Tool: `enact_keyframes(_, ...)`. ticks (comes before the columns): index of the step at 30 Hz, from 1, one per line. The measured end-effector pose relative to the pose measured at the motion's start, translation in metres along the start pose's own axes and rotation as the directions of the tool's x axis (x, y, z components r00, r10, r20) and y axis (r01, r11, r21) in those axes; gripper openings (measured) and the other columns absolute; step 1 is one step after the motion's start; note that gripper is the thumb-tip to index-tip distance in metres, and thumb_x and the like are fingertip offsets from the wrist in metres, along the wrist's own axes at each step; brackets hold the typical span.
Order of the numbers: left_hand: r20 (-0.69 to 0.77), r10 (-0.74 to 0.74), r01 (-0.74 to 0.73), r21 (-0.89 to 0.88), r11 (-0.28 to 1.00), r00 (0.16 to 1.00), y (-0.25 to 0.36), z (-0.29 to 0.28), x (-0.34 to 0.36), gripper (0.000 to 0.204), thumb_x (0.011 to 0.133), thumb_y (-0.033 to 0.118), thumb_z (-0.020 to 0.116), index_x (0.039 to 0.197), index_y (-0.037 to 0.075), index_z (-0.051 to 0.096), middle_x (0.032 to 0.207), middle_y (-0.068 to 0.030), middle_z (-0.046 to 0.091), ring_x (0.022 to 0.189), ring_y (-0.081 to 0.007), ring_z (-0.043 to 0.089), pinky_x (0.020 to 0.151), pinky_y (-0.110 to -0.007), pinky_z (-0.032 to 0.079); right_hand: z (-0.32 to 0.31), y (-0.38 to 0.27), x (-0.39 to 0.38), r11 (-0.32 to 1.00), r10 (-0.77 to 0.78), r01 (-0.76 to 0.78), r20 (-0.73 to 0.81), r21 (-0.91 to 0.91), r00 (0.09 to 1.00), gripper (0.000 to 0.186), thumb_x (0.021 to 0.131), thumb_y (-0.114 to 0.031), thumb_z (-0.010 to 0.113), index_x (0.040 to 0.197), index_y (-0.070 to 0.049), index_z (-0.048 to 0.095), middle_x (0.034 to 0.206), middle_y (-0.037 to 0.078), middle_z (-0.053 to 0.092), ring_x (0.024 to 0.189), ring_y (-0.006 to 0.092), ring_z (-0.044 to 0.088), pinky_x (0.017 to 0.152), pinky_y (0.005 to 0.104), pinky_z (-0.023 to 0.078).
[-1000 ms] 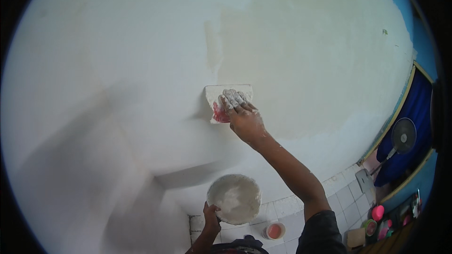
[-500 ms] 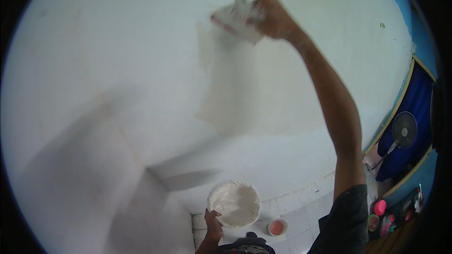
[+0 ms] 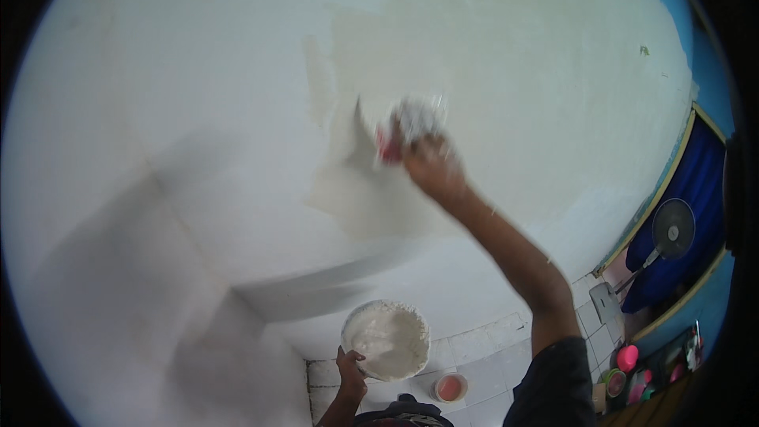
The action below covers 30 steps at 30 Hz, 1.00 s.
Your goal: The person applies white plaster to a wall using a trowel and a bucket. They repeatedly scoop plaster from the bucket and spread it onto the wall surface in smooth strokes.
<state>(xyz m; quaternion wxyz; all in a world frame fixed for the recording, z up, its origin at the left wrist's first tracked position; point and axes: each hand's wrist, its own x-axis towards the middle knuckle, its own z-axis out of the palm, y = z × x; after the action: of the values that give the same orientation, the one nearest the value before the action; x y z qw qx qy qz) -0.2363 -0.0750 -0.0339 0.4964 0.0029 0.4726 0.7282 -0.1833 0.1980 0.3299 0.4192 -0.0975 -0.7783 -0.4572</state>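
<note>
My right hand (image 3: 431, 166) is raised against a white wall (image 3: 198, 111) and grips a flat putty blade with a red handle (image 3: 399, 138), smeared with white paste and blurred by motion. The blade lies on a darker, wet cream patch (image 3: 379, 190) of the wall. Lower down, my left hand (image 3: 350, 368) holds the rim of a round white bowl (image 3: 387, 338) coated with white paste.
A tiled floor (image 3: 490, 348) shows below, with a small pink tub (image 3: 451, 387) on it. At the right stand a floor fan (image 3: 672, 233), a blue curtain (image 3: 700, 190) and pink and green containers (image 3: 628, 360).
My right hand swept the blade up the wall, then came back down to mid-height, widening the wet patch. The bowl in my left hand stayed low.
</note>
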Motion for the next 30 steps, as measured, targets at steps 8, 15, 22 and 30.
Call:
enact_keyframes(8,0.058,-0.023,0.025,-0.021,0.999,0.998,0.006,-0.002,-0.002,0.056,0.064,0.009,0.053,0.120,0.007,0.049,0.107,-0.0112,0.055,0.094,-0.0255,0.058,0.068,-0.037,0.057,-0.039,-0.107,-0.050,0.729,0.019,-0.520,0.746,0.445,0.665,0.043,0.078,0.000,0.055,0.120,0.006,0.059,0.117,0.024,0.065,0.114,0.0369,0.061,0.096,0.0461,0.050)
enact_keyframes(15,0.085,-0.035,0.027,0.101,0.995,0.996,0.000,-0.005,0.007,0.059,0.064,0.010,0.054,0.123,0.006,0.049,0.109,-0.0114,0.056,0.097,-0.0271,0.058,0.073,-0.043,0.056,0.003,0.001,0.009,0.631,-0.212,-0.383,0.625,0.675,0.752,0.062,0.073,0.003,0.057,0.133,-0.011,0.052,0.140,0.016,0.050,0.118,0.0360,0.055,0.104,0.0464,0.041)
enact_keyframes(22,0.064,0.001,-0.006,0.071,0.997,0.998,0.009,0.002,-0.001,0.059,0.065,0.010,0.054,0.124,0.006,0.049,0.106,-0.0106,0.057,0.093,-0.0266,0.059,0.069,-0.038,0.056,-0.102,0.168,0.158,0.913,0.365,-0.356,-0.009,0.200,0.931,0.028,0.089,-0.018,0.066,0.110,0.000,0.064,0.093,0.019,0.070,0.087,0.0365,0.069,0.077,0.0452,0.055)
enact_keyframes(30,0.050,0.035,-0.041,0.117,0.992,0.998,0.016,-0.003,-0.016,0.061,0.065,0.009,0.052,0.125,0.006,0.048,0.109,-0.0112,0.056,0.096,-0.0260,0.059,0.069,-0.038,0.057,-0.029,0.056,0.070,0.939,0.321,-0.312,0.041,-0.142,0.946,0.048,0.081,-0.012,0.063,0.128,-0.010,0.060,0.092,0.009,0.068,0.086,0.0261,0.066,0.073,0.0408,0.053)
